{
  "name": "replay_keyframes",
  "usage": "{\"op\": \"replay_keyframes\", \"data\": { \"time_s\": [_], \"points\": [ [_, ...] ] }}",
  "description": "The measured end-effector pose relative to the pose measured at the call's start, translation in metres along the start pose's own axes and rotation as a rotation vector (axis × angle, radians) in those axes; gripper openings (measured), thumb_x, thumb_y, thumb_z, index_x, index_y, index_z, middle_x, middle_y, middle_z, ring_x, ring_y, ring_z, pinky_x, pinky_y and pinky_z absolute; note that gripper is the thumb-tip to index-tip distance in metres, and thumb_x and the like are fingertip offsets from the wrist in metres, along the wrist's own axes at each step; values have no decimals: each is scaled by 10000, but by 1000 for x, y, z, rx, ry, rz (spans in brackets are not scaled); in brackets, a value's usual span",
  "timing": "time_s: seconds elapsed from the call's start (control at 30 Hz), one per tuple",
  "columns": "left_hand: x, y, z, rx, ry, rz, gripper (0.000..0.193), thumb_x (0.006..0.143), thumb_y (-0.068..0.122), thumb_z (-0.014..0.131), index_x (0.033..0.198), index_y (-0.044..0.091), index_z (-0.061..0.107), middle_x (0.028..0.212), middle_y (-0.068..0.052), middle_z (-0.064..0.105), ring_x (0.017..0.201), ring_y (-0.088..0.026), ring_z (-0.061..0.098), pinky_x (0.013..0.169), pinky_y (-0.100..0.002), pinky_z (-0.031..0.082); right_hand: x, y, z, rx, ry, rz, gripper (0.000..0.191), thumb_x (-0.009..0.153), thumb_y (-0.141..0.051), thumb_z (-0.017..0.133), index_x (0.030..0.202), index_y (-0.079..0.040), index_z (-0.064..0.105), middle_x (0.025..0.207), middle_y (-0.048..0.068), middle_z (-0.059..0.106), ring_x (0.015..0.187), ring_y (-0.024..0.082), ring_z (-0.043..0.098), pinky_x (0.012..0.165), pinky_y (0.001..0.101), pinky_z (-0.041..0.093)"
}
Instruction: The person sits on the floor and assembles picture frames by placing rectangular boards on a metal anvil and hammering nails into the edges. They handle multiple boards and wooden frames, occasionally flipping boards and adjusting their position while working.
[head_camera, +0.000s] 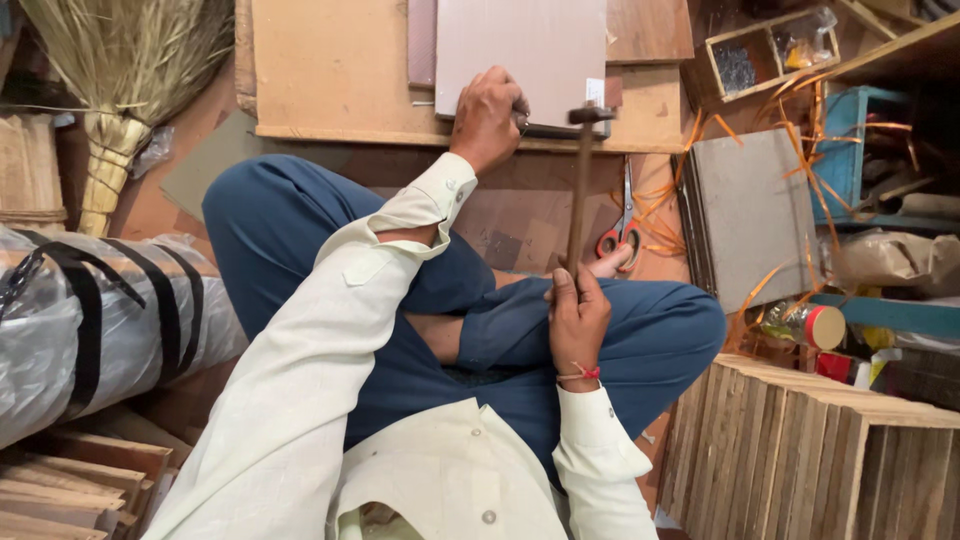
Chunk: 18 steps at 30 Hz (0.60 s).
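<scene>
I sit cross-legged on the floor in blue trousers and a cream shirt. My left hand (487, 118) presses on the lower edge of a pale grey board (520, 50) that lies on a wider brown board (340, 70); its fingers pinch something small at that edge, too small to identify. My right hand (577, 318) grips the lower end of a hammer's wooden handle (580, 190). The hammer stands upright, its dark metal head (590, 115) raised just right of my left hand, over the board's edge.
Red-handled scissors (622, 225) lie on the floor by my foot. A grey panel (750, 215) with orange strips sits to the right. Stacked wooden slats (810, 460) stand lower right, a plastic-wrapped bundle (90, 320) at left, a straw broom (120, 90) upper left.
</scene>
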<state>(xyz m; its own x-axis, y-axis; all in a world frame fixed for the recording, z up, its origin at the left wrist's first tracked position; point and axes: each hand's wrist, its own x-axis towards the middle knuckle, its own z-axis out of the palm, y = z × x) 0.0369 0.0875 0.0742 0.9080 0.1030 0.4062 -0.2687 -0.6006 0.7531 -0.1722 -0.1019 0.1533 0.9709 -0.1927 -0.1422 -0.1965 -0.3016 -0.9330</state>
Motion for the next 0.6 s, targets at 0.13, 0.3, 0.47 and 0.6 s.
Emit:
{"op": "replay_keyframes", "data": {
  "time_s": [0.13,0.3,0.47,0.6],
  "points": [
    [-3,1,-1,3,-21,-22,163,744,-52,671,732,105,714,927,-46,641,958,-283,611,875,-406,466,4,5,7,-171,83,-100,301,1012,-120,632,1291,-23,690,729,39,691,579,79,589,532,251,465],
    [-2,-2,2,29,6,-17,143,718,-50,695,705,92,712,910,-62,629,941,-292,598,847,-410,456,11,6,15,-398,100,-293,298,1013,-91,621,1299,-50,691,738,107,717,690,150,728,637,300,545],
    [1,-6,6,52,-47,-74,153,756,-44,687,709,99,712,901,-46,627,912,-255,602,870,-390,469,15,8,16,-373,129,-232,279,1010,-120,656,1284,-71,684,718,112,715,661,181,731,630,318,549],
    [-1,-9,6,58,8,-3,127,730,-60,690,709,65,701,911,-75,634,938,-295,600,854,-416,469,17,17,17,-370,156,-315,299,1025,-102,641,1314,-46,689,752,123,690,668,170,683,641,305,529]
  ]
}}
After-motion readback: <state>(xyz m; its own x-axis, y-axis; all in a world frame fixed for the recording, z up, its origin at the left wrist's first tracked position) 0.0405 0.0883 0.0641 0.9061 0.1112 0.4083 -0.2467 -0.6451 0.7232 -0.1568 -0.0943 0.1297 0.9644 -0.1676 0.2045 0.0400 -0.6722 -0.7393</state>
